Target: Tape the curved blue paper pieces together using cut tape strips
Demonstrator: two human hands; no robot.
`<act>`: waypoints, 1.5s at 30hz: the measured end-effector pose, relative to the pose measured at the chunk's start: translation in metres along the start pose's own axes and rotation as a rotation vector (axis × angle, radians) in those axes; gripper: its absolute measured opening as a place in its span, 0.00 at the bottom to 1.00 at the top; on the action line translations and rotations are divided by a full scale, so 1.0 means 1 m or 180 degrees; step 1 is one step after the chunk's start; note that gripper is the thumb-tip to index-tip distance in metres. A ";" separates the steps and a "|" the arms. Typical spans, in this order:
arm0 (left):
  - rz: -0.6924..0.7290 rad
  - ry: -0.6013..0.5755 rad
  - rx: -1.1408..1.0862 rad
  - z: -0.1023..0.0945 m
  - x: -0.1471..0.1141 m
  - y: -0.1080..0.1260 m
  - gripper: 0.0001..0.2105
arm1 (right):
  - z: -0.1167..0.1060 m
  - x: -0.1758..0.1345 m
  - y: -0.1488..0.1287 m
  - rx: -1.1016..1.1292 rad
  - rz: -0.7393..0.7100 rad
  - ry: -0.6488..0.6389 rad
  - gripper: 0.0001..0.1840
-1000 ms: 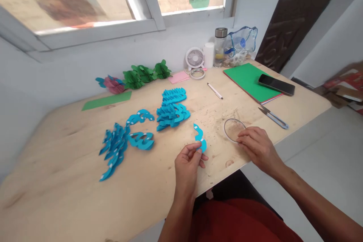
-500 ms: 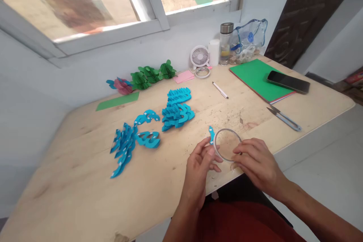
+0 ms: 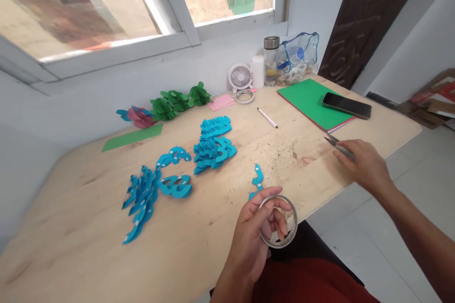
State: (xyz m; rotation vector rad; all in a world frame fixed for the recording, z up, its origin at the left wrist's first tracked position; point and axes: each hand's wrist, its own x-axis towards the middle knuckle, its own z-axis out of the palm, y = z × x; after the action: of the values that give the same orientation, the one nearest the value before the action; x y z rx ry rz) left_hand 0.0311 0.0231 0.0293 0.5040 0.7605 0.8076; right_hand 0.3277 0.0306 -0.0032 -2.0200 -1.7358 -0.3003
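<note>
My left hand (image 3: 250,232) is closed around a narrow roll of tape (image 3: 295,227), with fingers passing through its ring, just off the table's front edge. Beyond it lies a small wavy blue paper cutout (image 3: 258,176) bearing white patches, partly hidden by the fingers. On the right, my right hand (image 3: 368,163) grips the grey thread snips (image 3: 343,148), whose blades point away to the left. Several blue cutouts with white patches (image 3: 145,199) are spread at the left. Folded blue paper pieces (image 3: 215,151) are stacked mid-table.
Green paper (image 3: 309,104) with a black phone (image 3: 346,105) on it lies at the right. A pen (image 3: 267,117), another tape roll (image 3: 244,96), a small fan (image 3: 241,77) and a glass bottle (image 3: 271,64) stand or lie farther back. Green paper shapes (image 3: 177,100) line the wall.
My right hand has left the tape roll, moved right and taken hold of the thread snips. My left hand keeps the tape, now lower and nearer me. The view has shifted slightly.
</note>
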 end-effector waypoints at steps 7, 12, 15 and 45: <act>0.0143 -0.0325 -0.0342 -0.007 -0.005 0.002 0.09 | 0.010 0.023 0.040 -0.0510 0.0420 -0.0694 0.16; 0.0266 -0.0426 -0.0842 -0.014 -0.007 0.004 0.09 | 0.007 0.027 0.026 -0.0136 0.1060 -0.0761 0.12; 0.0304 -0.0489 -0.1079 -0.017 -0.011 0.006 0.08 | 0.002 0.024 0.011 0.0171 0.1319 -0.0682 0.11; 0.1557 0.0742 0.1210 -0.021 -0.046 -0.007 0.14 | -0.046 -0.051 -0.212 0.5092 0.2247 -0.1121 0.33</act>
State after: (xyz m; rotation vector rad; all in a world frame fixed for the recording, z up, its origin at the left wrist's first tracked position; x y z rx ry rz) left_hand -0.0030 -0.0144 0.0300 0.9720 1.0333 1.1967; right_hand 0.1179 -0.0147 0.0555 -1.1911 -0.6539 1.2899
